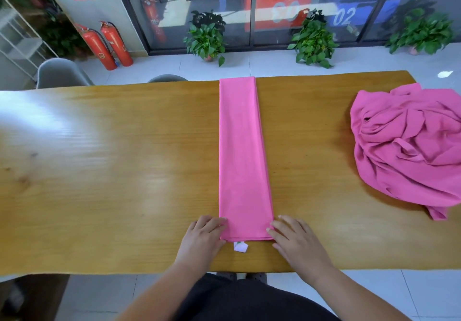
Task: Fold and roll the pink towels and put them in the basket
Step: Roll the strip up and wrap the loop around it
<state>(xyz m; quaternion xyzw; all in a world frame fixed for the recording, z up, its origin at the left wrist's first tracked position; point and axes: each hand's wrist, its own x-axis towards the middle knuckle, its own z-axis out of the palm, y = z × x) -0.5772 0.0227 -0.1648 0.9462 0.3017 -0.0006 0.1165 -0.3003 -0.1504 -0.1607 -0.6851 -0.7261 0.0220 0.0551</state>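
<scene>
Hands apart, left hand (207, 233) and right hand (294, 238) rest flat-fingered on the near corners of the folded pink towel (243, 158), a strip crossing the worktop (124, 171) from near edge to far edge. The roll should probably start tight, both sides advancing evenly to keep the edges flush. The crumpled pink heap (409, 146) runs out of frame at the right edge, no basket shows, and the white tag (240, 246) is unreadable.

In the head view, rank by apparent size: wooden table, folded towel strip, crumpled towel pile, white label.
1. wooden table
2. crumpled towel pile, cut off by the frame edge, so likely bigger still
3. folded towel strip
4. white label
</scene>
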